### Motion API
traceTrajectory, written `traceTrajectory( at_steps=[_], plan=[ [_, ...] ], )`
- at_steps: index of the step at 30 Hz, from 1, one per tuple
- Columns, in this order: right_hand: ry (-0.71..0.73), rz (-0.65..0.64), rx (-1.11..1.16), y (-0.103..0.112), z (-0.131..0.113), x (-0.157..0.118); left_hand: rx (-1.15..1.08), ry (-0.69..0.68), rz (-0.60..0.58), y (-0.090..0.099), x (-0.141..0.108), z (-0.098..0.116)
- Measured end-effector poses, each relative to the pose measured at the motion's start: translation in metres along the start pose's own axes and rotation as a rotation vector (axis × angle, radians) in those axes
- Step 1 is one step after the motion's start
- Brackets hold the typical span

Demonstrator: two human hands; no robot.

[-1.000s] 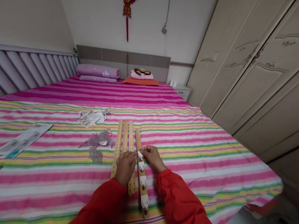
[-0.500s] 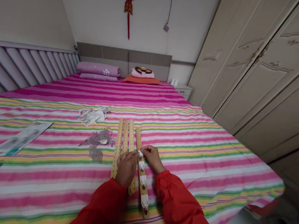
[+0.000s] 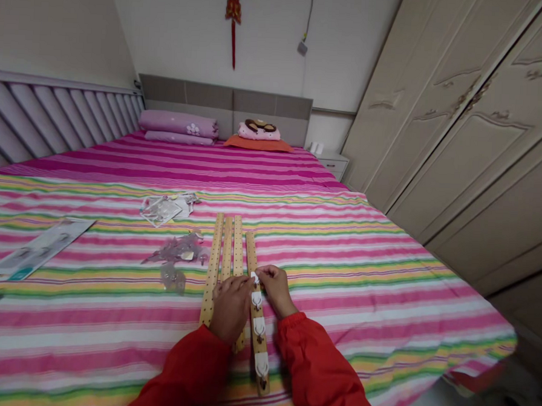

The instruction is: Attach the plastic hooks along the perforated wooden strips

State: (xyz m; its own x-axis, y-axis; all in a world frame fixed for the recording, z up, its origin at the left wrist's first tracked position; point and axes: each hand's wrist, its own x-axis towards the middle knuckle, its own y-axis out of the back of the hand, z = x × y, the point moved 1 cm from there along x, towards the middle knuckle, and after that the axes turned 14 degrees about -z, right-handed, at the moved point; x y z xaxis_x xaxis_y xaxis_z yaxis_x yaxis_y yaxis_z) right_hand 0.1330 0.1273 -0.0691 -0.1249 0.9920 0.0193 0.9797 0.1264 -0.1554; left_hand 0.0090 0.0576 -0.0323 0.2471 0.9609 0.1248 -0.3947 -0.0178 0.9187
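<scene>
Four white hooks sit in a row along one wooden strip (image 3: 251,250), which lies lengthwise on the striped bed cover (image 3: 358,353), directly in front of the person. The near hook (image 3: 261,366), the second hook (image 3: 259,328) and the third hook (image 3: 257,299) stand clear of both hands and appear to be in place; how firmly they are fixed cannot be confirmed.

The far hook (image 3: 255,279) is the one under attention. The right hand (image 3: 276,288) has its fingers drawn together in a narrow pinch on it. The left hand (image 3: 231,307) is curled over the neighbouring strips, fingertips at the same hook's left side; whether they grip it cannot be determined.

Beyond the far hook, the strip's upper stretch is bare. Three more strips (image 3: 214,254) lie side by side just left of it, with no hooks on their visible parts. In my judgement, one row is partly or nearly finished.

Also noted: crumpled clear plastic (image 3: 177,252), flat packets (image 3: 166,208) and a long package (image 3: 41,245), all to the left; remaining contents not verifiable.
</scene>
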Motion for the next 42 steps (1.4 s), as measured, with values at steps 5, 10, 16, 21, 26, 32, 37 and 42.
traceTrajectory(
  at_steps=[5,10,16,21,26,32,37,42],
  plan=[
    [0.014,0.014,-0.034,-0.001,0.000,0.001,0.013,-0.003,0.015,-0.002,-0.001,0.000],
    [0.024,0.056,-0.054,-0.004,0.001,0.003,0.041,0.005,0.010,-0.003,-0.002,0.002],
    [0.018,0.084,-0.059,-0.007,0.002,0.002,0.077,0.024,0.013,-0.004,-0.003,0.005],
    [0.012,0.042,-0.031,-0.004,-0.002,-0.003,0.081,0.025,0.014,-0.005,-0.002,0.005],
    [-0.021,-0.077,0.055,0.003,-0.007,-0.009,0.084,0.044,0.001,-0.002,-0.002,0.009],
    [-0.027,-0.154,0.135,0.006,-0.012,-0.013,0.087,0.053,-0.004,0.000,-0.003,0.012],
    [-0.054,-0.173,0.203,0.007,-0.017,-0.018,0.091,0.070,0.027,-0.007,-0.004,0.008],
    [-0.066,-0.211,0.225,0.009,-0.020,-0.021,0.107,0.076,0.021,-0.013,-0.003,0.005]
  ],
)
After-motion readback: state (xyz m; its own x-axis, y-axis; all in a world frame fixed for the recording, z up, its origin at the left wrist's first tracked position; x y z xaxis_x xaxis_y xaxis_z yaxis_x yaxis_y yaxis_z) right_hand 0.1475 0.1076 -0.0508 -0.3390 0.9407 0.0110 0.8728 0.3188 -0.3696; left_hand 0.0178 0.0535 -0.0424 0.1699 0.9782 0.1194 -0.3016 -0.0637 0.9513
